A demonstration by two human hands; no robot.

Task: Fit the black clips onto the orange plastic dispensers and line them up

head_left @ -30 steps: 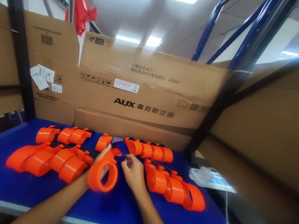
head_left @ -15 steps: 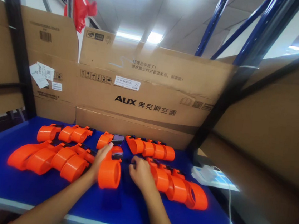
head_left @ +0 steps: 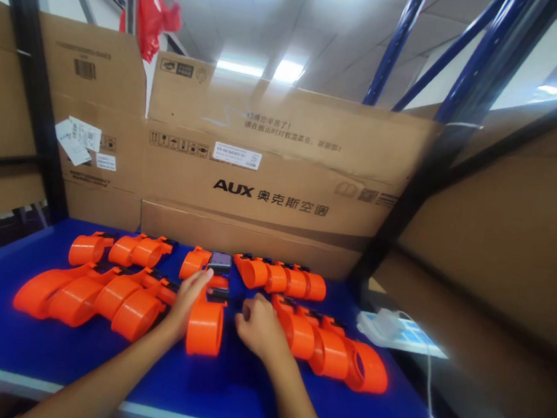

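My left hand [head_left: 188, 301] is closed on an orange strap loop [head_left: 204, 331], thumb on top. The wide loop hangs toward me, and a dark piece [head_left: 218, 293] sticks out at its far end. Just beyond the thumb is a small device with a grey screen [head_left: 221, 261]. To the right, my right hand [head_left: 259, 324] has its fingers curled inward, close to a dark spot on the blue surface. Whatever is between those fingers is hidden. More orange loops with black ends [head_left: 136, 313] lie in rows on both sides.
The blue table [head_left: 237, 392] has a pale front edge. Several loops [head_left: 332, 353] lie right of my right hand, others [head_left: 278, 279] at the back. A cardboard panel [head_left: 273, 168] stands behind. A power strip [head_left: 403, 330] with a white cable sits at the right, beside a black post [head_left: 398, 216].
The held orange loop has turned slightly and its open end now faces less to the right. My right hand has shifted a little left and closer to me.
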